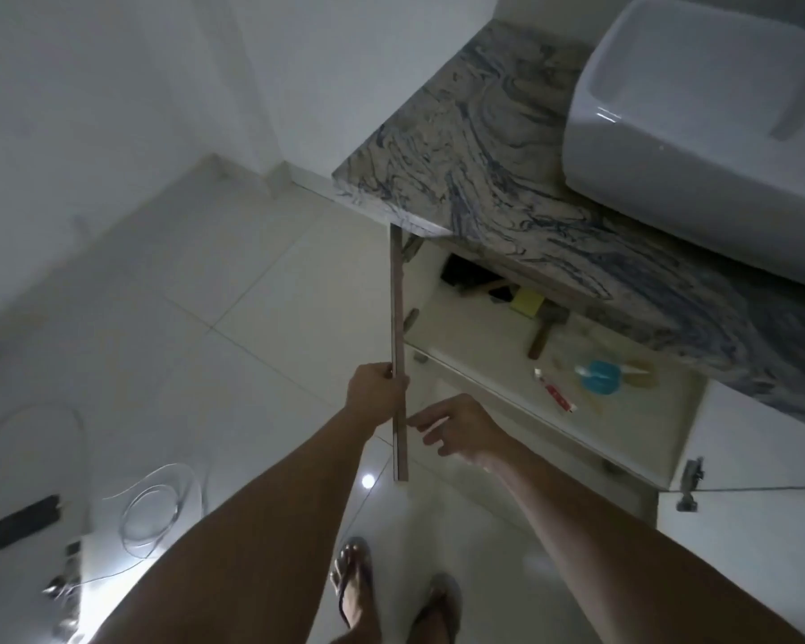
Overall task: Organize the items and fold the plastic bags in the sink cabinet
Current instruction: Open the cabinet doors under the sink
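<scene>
Under the marbled countertop [498, 146], sink cabinet [554, 397] open, left hand [375, 392] pinching the door [399, 355] edge, right hand [461, 427] just beside the door, fingers loose and holding nothing, hammer [547, 330], red tube [556, 396], blue lid [601, 376] on the shelf inside.

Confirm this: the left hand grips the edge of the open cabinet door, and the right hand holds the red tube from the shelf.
Not quite. In the head view the left hand does grip the open cabinet door, but the right hand is empty, fingers spread beside the door. The red tube lies on the shelf.
</scene>
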The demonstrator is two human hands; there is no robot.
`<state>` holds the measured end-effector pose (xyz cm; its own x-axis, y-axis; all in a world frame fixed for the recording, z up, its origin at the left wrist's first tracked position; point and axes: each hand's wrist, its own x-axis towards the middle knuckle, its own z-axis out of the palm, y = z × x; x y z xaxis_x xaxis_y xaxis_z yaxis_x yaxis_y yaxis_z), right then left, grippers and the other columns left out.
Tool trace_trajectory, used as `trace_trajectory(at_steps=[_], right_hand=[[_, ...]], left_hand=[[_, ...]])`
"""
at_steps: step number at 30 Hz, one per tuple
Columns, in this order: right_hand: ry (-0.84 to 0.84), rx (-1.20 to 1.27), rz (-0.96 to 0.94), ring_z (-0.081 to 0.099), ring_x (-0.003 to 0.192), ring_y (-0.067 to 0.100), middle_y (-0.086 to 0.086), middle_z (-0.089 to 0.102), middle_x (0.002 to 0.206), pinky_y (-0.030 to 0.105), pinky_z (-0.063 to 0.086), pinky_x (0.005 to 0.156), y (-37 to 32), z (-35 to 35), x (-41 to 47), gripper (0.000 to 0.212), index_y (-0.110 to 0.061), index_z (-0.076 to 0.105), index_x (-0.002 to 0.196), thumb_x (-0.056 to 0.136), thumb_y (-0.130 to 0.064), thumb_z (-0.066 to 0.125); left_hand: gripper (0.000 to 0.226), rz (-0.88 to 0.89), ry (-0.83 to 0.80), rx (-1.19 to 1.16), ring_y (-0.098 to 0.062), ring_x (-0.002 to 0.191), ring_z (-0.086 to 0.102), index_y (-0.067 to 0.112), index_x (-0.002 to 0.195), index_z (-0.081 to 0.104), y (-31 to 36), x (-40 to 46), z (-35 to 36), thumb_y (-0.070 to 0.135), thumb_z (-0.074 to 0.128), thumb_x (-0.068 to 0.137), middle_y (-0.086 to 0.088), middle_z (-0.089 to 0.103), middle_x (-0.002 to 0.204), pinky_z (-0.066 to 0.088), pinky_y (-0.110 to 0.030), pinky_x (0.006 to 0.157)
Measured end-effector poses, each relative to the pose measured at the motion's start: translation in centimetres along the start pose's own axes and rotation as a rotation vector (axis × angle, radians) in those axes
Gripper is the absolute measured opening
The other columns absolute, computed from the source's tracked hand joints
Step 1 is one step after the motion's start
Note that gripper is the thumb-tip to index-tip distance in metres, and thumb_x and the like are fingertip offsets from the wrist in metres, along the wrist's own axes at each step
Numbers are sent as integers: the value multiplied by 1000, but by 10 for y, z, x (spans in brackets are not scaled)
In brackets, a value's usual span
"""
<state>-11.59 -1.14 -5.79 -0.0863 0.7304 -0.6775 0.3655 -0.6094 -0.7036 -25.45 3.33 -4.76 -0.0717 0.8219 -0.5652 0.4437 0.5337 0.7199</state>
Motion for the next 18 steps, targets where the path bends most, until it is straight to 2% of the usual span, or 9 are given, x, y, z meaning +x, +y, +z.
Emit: trace_trajectory(at_steps=[2, 4, 6, 8, 11, 13, 15, 18], right_hand=[[73, -108, -73, 64, 88, 22, 11, 66, 112, 19, 46, 63, -14, 3, 13, 39, -4, 68, 117, 88, 12, 47], [192, -315, -235, 58, 115, 25, 12, 57, 132, 13, 44, 84, -35, 5, 25, 42, -6, 55, 134, 93, 0, 50], [235, -532, -416, 47, 129, 27, 11, 44, 146, 24, 38, 101, -60, 11, 34, 51, -9, 40, 146, 96, -9, 52], [221, -696, -540, 41, 135, 26, 7, 33, 154, 34, 39, 106, -82, 19, 46, 61, -11, 30, 151, 96, -13, 57], [198, -955, -562, 24, 146, 24, 0, 19, 162, 41, 35, 112, -104, 33, 67, 63, -13, 23, 154, 99, -18, 53], [192, -1069, -548, 16, 149, 27, 0, 13, 163, 47, 33, 113, -113, 45, 77, 60, -13, 20, 154, 100, -10, 46], [177, -1104, -482, 6, 151, 29, -1, 2, 165, 49, 25, 117, -121, 58, 83, 70, -14, 10, 156, 95, -1, 44], [173, -1092, -394, -6, 151, 28, -4, -12, 163, 53, 11, 120, -136, 76, 91, 79, -19, -3, 156, 95, 1, 42]], left_hand=[[25, 34, -7, 74, -16, 58, 49, -3, 77, 67, -9, -1, -12, 18, 60, 89, -5, 55, 63, 39, -26, 58], [28, 43, -1, 146, -21, 60, 55, 2, 70, 67, -17, 1, -22, 21, 59, 89, -8, 59, 65, 42, -26, 60], [33, 48, 19, 216, -28, 65, 62, 11, 59, 59, -21, 3, -32, 22, 56, 90, -14, 63, 69, 46, -28, 62], [32, 50, 38, 291, -32, 80, 68, 13, 63, 61, -22, 5, -44, 24, 54, 92, -17, 69, 82, 51, -33, 68], [30, 37, 86, 375, -32, 86, 68, 5, 86, 70, -27, 10, -67, 29, 54, 94, -16, 71, 91, 53, -35, 72], [28, 28, 145, 421, -31, 85, 68, 8, 88, 71, -33, 17, -84, 31, 55, 93, -14, 71, 91, 52, -33, 71], [24, 30, 205, 456, -30, 86, 68, 11, 92, 71, -36, 23, -101, 29, 55, 93, -12, 71, 92, 52, -32, 72], [21, 35, 280, 521, -30, 92, 67, 14, 103, 70, -38, 34, -129, 24, 54, 92, -10, 69, 99, 50, -30, 74]])
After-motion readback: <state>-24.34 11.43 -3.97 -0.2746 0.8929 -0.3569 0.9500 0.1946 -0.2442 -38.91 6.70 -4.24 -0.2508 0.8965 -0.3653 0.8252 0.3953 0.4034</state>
